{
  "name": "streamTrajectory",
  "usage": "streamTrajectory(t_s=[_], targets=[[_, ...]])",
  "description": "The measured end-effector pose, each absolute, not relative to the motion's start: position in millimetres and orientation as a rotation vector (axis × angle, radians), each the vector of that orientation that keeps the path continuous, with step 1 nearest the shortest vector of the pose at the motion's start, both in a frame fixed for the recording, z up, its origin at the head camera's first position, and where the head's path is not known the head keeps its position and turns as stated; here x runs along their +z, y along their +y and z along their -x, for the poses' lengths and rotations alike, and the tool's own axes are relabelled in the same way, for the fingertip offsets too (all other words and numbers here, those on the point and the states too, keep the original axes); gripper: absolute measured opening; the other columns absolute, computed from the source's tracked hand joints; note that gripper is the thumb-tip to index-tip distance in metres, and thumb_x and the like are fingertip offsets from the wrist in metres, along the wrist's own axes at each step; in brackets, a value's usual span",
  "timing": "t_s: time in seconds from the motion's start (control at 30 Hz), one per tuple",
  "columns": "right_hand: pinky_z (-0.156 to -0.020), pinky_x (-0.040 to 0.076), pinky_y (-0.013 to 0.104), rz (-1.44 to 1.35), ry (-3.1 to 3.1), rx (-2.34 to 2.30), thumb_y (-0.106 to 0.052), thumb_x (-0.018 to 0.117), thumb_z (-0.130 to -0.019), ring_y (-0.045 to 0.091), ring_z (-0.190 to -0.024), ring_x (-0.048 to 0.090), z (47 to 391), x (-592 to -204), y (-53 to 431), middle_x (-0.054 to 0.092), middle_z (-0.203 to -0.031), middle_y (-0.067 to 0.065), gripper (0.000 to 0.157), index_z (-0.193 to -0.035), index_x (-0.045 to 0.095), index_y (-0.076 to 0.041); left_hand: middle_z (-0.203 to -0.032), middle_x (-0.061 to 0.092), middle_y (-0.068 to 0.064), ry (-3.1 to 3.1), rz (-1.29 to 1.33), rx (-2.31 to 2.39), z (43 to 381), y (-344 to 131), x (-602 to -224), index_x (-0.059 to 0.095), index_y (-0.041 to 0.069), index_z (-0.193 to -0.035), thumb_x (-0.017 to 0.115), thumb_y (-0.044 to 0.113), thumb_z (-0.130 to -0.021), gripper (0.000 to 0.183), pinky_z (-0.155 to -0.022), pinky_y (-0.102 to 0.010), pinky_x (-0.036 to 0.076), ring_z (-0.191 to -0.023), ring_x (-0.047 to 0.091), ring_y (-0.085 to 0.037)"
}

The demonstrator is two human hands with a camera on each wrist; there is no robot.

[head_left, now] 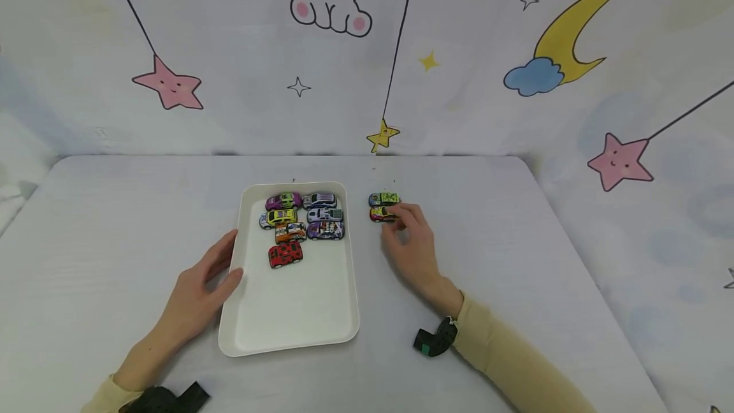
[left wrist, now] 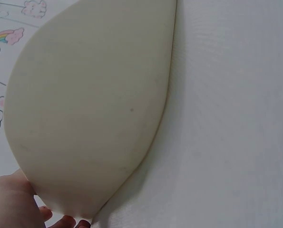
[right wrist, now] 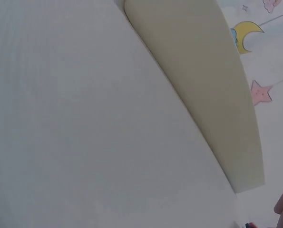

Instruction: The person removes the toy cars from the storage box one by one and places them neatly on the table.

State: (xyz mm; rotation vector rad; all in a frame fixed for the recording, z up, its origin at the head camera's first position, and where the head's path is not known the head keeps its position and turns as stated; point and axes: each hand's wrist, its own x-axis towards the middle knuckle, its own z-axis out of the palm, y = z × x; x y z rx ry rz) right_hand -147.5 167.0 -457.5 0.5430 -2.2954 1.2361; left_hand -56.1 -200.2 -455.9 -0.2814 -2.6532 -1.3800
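The left hand [head_left: 197, 295] rests against the near side of the white tray [head_left: 292, 311], its thumb at the rim and its fingers loose. The right hand [head_left: 413, 247], well apart from it, pinches the red and yellow car [head_left: 380, 213] between thumb and fingertip, outside the tray. Just beyond that car, a green car [head_left: 383, 199] lies on the table [head_left: 476, 222].

The tray sits between the 2 hands, with its toy cars grouped beyond the left thumb. On the side toward the right hand are 3 of them: a dark car [head_left: 319, 201], a grey car [head_left: 325, 215] and a purple and white car [head_left: 325, 230]. Toward the left hand lie a purple and green car [head_left: 283, 201], a yellow car [head_left: 281, 217], an orange car [head_left: 290, 232] and a spotted red car [head_left: 285, 255], the last nearest that thumb. Beyond both hands, the wall cloth [head_left: 246, 113] shows stars and a moon.
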Motion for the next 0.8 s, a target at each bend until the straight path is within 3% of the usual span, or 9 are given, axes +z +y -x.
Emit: streamTrajectory(t_s=[0.33, 0.53, 0.8], targets=[[-0.079, 0.052, 0.034, -0.785, -2.246, 1.352, -0.001, 0.072, -0.088, 0.015, -0.080, 0.062, 133.4, -454.6, 140.9, 0.063, -0.119, 0.009, 0.030, -0.117, 0.068, -0.002, -0.148, 0.051, -0.016, -2.636, 0.295, -1.384, 56.3, -201.3, -454.5, 0.036, 0.021, -0.156, 0.064, 0.014, -0.098, 0.065, -0.094, 0.001, 0.033, -0.119, 0.042, 0.022], [-0.075, 0.054, 0.032, -0.966, -2.279, 1.335, -0.006, 0.076, -0.086, 0.015, -0.079, 0.063, 131.5, -453.5, 133.0, 0.063, -0.125, 0.009, 0.038, -0.122, 0.065, -0.001, -0.147, 0.052, -0.017, -2.636, 0.293, -1.381, 55.9, -202.0, -455.4, 0.035, 0.023, -0.156, 0.064, 0.014, -0.098, 0.066, -0.094, 0.001, 0.033, -0.118, 0.042, 0.022], [-0.072, 0.054, 0.030, -0.978, -2.318, 1.284, -0.006, 0.077, -0.085, 0.014, -0.078, 0.062, 133.0, -451.3, 128.8, 0.062, -0.126, 0.008, 0.041, -0.124, 0.064, -0.002, -0.148, 0.052, -0.016, -2.619, 0.304, -1.396, 55.9, -200.4, -456.9, 0.036, 0.022, -0.156, 0.064, 0.012, -0.097, 0.066, -0.095, 0.000, 0.033, -0.119, 0.044, 0.020]])
